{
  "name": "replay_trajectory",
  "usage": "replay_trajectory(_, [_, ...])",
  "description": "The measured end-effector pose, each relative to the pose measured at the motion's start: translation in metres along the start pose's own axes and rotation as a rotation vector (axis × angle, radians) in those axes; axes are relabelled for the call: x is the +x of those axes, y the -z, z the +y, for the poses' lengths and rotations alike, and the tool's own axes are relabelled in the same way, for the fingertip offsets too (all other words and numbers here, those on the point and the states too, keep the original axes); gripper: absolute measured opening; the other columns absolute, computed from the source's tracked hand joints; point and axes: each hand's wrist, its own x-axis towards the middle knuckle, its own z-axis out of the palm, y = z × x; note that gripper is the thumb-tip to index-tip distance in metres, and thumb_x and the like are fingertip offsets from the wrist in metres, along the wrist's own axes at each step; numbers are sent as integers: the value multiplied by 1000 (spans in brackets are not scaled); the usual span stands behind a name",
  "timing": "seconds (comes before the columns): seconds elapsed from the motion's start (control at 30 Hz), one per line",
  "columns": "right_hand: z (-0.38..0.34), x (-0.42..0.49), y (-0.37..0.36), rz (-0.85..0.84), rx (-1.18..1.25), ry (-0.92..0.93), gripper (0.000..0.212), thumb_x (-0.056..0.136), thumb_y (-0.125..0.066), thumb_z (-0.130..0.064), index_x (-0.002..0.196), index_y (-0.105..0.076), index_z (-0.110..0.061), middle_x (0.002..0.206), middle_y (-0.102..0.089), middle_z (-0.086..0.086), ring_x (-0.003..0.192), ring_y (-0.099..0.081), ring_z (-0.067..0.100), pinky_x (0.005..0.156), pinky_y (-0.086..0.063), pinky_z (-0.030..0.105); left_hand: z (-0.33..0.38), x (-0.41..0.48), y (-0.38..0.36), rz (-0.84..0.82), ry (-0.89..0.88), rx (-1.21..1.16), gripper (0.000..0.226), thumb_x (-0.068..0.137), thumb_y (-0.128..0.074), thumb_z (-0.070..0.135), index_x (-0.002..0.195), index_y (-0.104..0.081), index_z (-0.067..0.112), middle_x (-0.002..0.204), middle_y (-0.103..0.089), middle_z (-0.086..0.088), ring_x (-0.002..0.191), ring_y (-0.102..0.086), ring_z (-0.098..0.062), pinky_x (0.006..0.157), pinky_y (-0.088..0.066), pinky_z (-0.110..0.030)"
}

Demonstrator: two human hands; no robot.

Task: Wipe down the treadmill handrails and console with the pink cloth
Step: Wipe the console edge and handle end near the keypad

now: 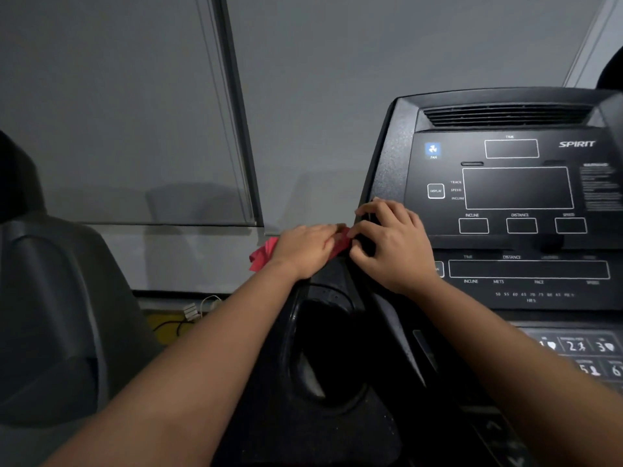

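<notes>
Treadmill console (519, 187): black, displays dark, upright at the right of the view.

A second grey machine (50, 298) stands well to the left of the console. A closed grey blind (118, 112) hangs behind both.

Cup holder (323, 348): black recess directly below the console's lower left corner, under the two forearms.

Left hand (305, 249): forearm bare, reaching forward and to the right toward the console's left edge. The hand is palm down, its fingers nearly straight and laid flat on the pink cloth (264, 252), pressing it rather than clutching it.

Right hand (391, 244): forearm crosses the lower console. Its knuckles are raised and its fingers bent, with the tips at the console's left edge and against the near end of the cloth. Whether it pinches the cloth cannot be told.

The cloth is bunched at the console's lower left edge, mostly under the left hand. Its long axis runs left to right, with one end toward the console and a crumpled end sticking out to the left.
</notes>
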Motion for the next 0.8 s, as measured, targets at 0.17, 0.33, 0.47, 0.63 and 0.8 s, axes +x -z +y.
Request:
replay_trajectory(0.17, [0, 0, -1, 1, -14, 8, 24, 75, -50, -37, 79, -70, -24, 108, -63, -5, 114, -47, 18, 89, -34, 33, -6, -15, -6, 32, -168, 53, 57, 93, -22, 38, 131, -57, 15, 145, -46, -3, 129, -47, -27, 104, -39, -39])
replay_trajectory(0.33, [1, 0, 0, 9, 21, 5, 24, 75, -50, -36, 80, -70, -26, 108, -63, -5, 115, -46, 18, 88, -35, 34, -39, -35, -10, -24, -318, 45, 58, 96, -19, 50, 143, -42, 25, 155, -28, 5, 143, -25, -20, 114, -25, -39])
replay_trajectory(0.47, [1, 0, 0, 13, 29, 3, 24, 75, -49, -35, 80, -70, -25, 108, -63, -5, 115, -43, 17, 88, -35, 33, -46, -27, 0, -67, -5, -243, 43, 104, -23, 37, 146, -28, 43, 154, -28, 14, 138, -32, -10, 102, -30, -25])
replay_trajectory(0.63, [0, 0, -1, 24, 20, -2, 24, 75, -50, -36, 79, -70, -23, 108, -62, -5, 113, -42, 17, 87, -36, 34, -13, -3, 0, -46, 87, -23, 44, 104, -23, 32, 145, -39, 25, 146, -45, 0, 132, -43, -21, 102, -33, -31])
replay_trajectory(0.8, [-1, -1, -1, 16, 10, -8, 26, 75, -49, -37, 79, -70, -23, 109, -62, -6, 112, -42, 17, 87, -34, 34, 15, 0, -17, 92, -46, 86, 37, 99, -37, 32, 129, -53, 17, 127, -60, -3, 117, -55, -23, 92, -39, -33])
